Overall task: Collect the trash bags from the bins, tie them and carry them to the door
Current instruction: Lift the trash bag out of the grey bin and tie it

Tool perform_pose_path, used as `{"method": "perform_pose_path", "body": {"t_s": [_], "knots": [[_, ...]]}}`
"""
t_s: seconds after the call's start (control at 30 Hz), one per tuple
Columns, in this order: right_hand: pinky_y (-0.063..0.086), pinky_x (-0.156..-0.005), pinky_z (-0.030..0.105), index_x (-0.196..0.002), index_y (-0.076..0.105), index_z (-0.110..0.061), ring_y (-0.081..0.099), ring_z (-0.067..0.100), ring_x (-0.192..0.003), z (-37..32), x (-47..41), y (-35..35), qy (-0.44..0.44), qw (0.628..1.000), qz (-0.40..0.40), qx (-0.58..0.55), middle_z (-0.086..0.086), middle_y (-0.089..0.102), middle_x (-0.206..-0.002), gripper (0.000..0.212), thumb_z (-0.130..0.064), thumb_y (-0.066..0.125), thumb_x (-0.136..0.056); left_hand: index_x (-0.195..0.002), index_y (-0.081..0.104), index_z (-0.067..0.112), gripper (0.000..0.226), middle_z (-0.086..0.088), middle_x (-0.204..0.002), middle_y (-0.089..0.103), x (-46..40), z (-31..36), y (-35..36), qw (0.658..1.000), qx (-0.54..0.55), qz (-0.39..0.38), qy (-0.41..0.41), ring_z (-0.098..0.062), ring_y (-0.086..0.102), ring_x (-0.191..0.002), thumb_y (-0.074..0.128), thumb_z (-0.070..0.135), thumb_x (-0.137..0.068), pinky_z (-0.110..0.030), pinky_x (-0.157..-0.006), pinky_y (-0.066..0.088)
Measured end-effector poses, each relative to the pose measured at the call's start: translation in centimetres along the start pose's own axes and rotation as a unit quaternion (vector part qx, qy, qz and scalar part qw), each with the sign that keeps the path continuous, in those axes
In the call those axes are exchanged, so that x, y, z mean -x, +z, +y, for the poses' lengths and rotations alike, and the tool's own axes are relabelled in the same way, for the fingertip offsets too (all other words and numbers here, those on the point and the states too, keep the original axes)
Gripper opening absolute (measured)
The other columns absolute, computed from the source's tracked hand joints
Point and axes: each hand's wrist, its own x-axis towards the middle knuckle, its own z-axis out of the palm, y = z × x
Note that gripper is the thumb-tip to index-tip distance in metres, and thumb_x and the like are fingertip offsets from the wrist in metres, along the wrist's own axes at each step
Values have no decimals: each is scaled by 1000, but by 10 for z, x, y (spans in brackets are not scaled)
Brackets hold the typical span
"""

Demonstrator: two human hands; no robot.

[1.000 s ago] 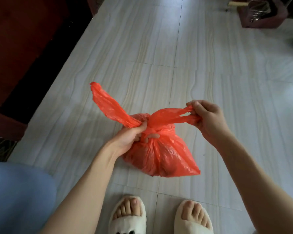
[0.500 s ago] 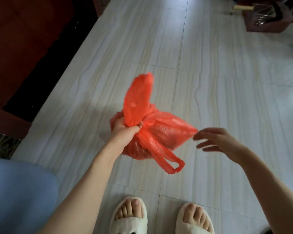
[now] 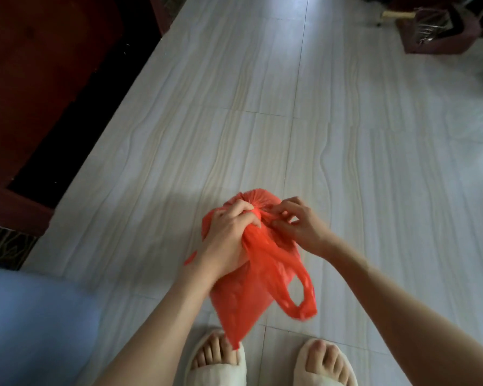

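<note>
The bag (image 3: 265, 274) is held above the floor (image 3: 346, 162), gripped by the left hand (image 3: 229, 235); its neck is pinched by the right hand (image 3: 296, 227). If pulled hard, the thin plastic could tear.
</note>
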Motion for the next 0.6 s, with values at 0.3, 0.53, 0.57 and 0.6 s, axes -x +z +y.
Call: {"method": "perform_pose_path", "body": {"t_s": [0.3,0.53,0.57,0.6], "knots": [[36,-68,4,-86,69,-2,48,5,-72,-5,20,16,14,999,-33,-23,-9,47,-80,9,-2,67,-77,-67,46,12,27,2,-54,60,-16,6,-5,654,652,167,-345,-12,63,-56,33,-3,-85,-23,-59,52],[39,-59,8,-95,60,-15,52,-6,-58,-21,22,20,23,997,21,-73,-11,54,-68,13,-18,65,-83,-54,44,10,32,2,-51,48,-15,12,5,701,597,144,-361,-13,49,-51,26,-6,-76,-21,-56,44],[39,-58,7,-107,57,-15,52,-5,-59,-25,21,24,32,996,23,-80,-9,54,-70,25,-18,65,-83,-53,43,10,33,2,-51,47,-15,14,5,711,592,137,-355,-13,47,-52,26,-7,-75,-21,-57,42],[39,-59,8,-117,54,-14,52,-3,-63,-27,20,27,39,997,12,-68,-7,55,-73,34,-19,64,-84,-53,43,11,33,2,-49,45,-16,16,5,718,587,132,-351,-12,45,-51,26,-7,-75,-21,-57,40]]}}
